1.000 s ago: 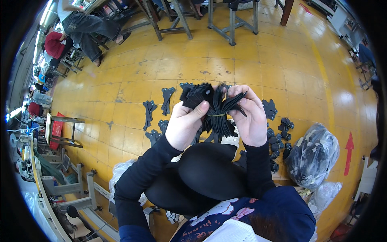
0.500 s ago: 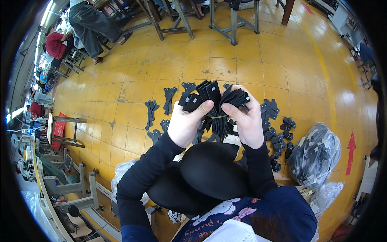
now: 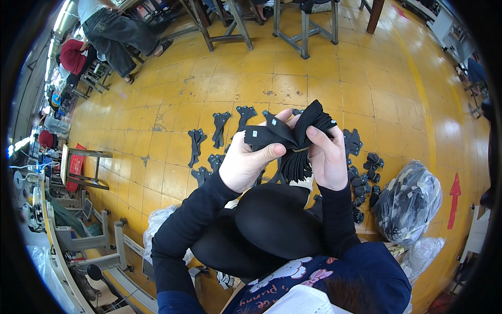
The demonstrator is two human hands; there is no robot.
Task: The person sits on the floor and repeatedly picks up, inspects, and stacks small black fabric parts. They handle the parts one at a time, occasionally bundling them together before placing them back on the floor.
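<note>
At the bottom is the person's blue top and a black knee [image 3: 277, 220]. Two black sleeves go up from there.

The left hand [image 3: 246, 165] grips a bundle [image 3: 293, 138] of flat black pieces. Its thumb presses on the front of the bundle. The right hand [image 3: 327, 157] grips the same bundle from the other side, with its fingers wrapped around the middle. A thin band [image 3: 299, 150] goes round the bundle's waist, so the pieces fan out above and below it. The bundle is up in the air over the knee, between the two hands.

Just right of the knee lies a clear bag [image 3: 408, 201] stuffed with dark things. Near it on the yellow floor [image 3: 314, 78] is a heap of small black parts [image 3: 366, 178].

Behind the hands, more flat black pieces [image 3: 219, 131] lie spread on the floor, each apart from the next.

On the left stands a small wood stool [image 3: 83, 167] with a red thing on it. Grey machines stand in the lower left corner.

Far off at the top are table legs [image 3: 298, 26]. Another person [image 3: 112, 31] sits at the top left in grey trousers.
</note>
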